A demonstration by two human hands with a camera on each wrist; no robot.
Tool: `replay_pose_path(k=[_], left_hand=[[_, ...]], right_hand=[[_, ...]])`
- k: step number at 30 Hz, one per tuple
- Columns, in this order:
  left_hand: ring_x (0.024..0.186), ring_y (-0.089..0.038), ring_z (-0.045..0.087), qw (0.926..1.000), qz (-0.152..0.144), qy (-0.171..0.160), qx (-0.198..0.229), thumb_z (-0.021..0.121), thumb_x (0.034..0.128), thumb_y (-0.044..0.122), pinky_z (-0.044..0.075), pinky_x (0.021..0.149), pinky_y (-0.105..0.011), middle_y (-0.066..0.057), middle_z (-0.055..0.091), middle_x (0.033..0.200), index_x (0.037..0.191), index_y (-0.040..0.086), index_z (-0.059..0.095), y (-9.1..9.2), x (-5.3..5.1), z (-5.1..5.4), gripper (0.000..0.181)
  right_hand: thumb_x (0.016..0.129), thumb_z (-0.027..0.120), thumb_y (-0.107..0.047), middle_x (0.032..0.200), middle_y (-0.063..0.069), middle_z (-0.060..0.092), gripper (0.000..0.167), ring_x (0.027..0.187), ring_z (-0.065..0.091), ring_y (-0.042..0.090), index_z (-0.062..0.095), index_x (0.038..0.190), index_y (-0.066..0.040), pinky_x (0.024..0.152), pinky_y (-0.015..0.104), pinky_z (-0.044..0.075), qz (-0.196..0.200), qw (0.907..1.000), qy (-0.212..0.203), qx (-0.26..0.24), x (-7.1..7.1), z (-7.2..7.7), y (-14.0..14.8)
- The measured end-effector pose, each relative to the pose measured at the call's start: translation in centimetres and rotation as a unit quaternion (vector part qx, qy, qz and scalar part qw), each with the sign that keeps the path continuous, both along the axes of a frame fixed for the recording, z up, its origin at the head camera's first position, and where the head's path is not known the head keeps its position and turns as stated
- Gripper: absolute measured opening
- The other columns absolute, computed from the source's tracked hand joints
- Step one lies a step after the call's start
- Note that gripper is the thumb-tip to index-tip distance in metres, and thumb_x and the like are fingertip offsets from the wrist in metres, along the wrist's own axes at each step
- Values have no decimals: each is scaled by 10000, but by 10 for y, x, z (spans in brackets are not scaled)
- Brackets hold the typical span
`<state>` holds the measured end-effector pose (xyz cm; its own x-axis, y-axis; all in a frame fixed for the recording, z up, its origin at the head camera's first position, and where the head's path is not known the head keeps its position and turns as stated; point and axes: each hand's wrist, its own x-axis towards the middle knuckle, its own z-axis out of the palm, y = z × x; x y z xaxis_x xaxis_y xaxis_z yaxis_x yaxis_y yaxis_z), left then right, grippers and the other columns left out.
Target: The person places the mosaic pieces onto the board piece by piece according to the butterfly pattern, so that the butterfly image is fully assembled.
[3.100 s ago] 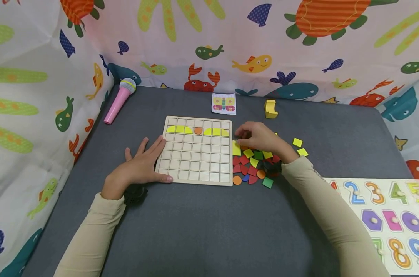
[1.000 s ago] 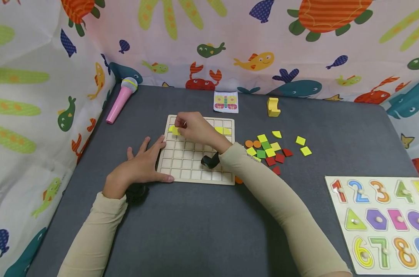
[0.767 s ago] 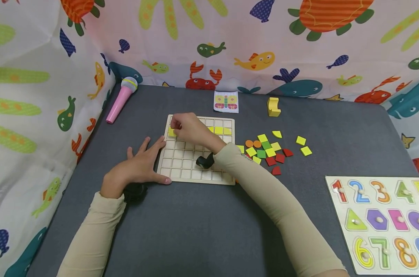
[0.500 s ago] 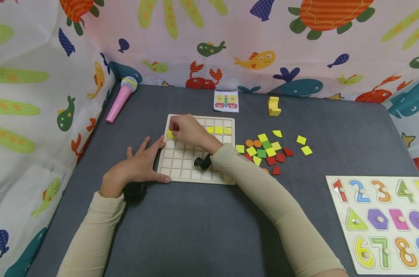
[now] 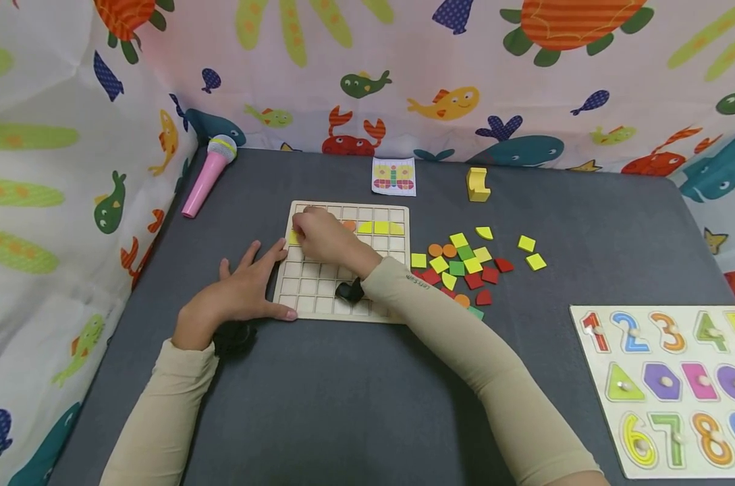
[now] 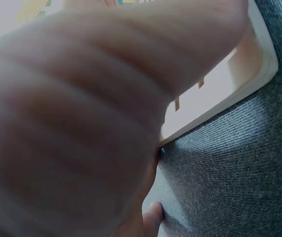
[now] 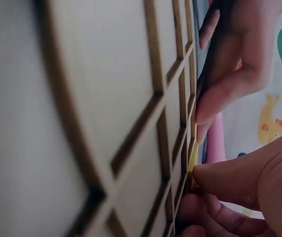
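with the grid board [image 5: 309,304] as the clock's centre in the head view, the left hand [image 5: 230,297] is at 8 o'clock, fingers straight and spread, its thumb on the board's 7 o'clock corner and its fingertips at the 9 o'clock edge. the right hand [image 5: 327,237] is over the board's 10 o'clock part, thumb and fingertip pinching a yellow tile [image 7: 194,155] low at the grid; whether the tile is fully seated i cannot tell. the right sleeve [image 5: 464,344] crosses the 5 o'clock corner, and a small black camera [image 5: 349,291] hangs under that wrist.

in a row near the board's 12 o'clock edge, 1 orange disc [image 5: 349,225] shows beside the right hand, then 3 yellow pieces [image 5: 381,227] toward 2 o'clock; the hand hides the other end of the row.

loose pieces [image 5: 456,268] in yellow, red, green and orange are scattered at 3 o'clock, the closest just beside the board, with 2 yellow squares [image 5: 531,253] apart from the rest. a butterfly card [image 5: 394,177] is at 1 o'clock, a yellow block [image 5: 478,185] at 2, a number puzzle [image 5: 631,356] at 4, and a pink microphone [image 5: 206,181] at 10, all on the grey table [image 5: 343,405].
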<state>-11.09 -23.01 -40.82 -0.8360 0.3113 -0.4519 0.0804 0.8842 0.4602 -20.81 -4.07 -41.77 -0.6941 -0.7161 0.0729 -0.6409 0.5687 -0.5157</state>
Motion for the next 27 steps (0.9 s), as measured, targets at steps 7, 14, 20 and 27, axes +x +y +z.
replay_pose_path(k=[7, 14, 20, 27], left_hand=[[1612, -471, -79, 10000, 12, 35, 32, 918, 806, 560, -67, 1110, -854, -197, 127, 1773, 1721, 94, 135, -1, 1, -1, 1291], [1609, -482, -76, 10000, 19, 26, 90, 927, 786, 572, -68, 1099, -863, -213, 114, 1770, 1721, 105, 148, -1, 2, 1, 1303], [1609, -478, -90, 9999, 51, -28, 161, 922, 792, 580, -81, 1101, -856, -194, 88, 1779, 1724, 109, 106, -1, 4, 2, 1325], [1611, -472, -95, 9997, 58, -48, 213, 927, 800, 558, -98, 1103, -849, -189, 86, 1780, 1725, 109, 88, -1, 3, 3, 1327]], right_hand=[[1023, 611, 19, 971, 136, 735, 151, 879, 662, 228, 757, 1054, 30, 815, 300, 528, 71, 9999, -61, -145, 2, 2, 4], [1040, 679, -73, 966, 66, 730, 140, 857, 632, 186, 772, 1117, -3, 806, 290, 508, 184, 9958, -579, -681, 7, 9, 34], [1037, 683, -66, 1007, 69, 739, 168, 881, 644, 189, 766, 1159, 17, 824, 326, 529, 87, 9919, -749, -1022, 14, 15, 78], [1018, 705, -62, 1033, 88, 746, 160, 924, 663, 218, 773, 1139, 18, 845, 386, 552, -353, 9924, -573, -1032, 16, 24, 131]])
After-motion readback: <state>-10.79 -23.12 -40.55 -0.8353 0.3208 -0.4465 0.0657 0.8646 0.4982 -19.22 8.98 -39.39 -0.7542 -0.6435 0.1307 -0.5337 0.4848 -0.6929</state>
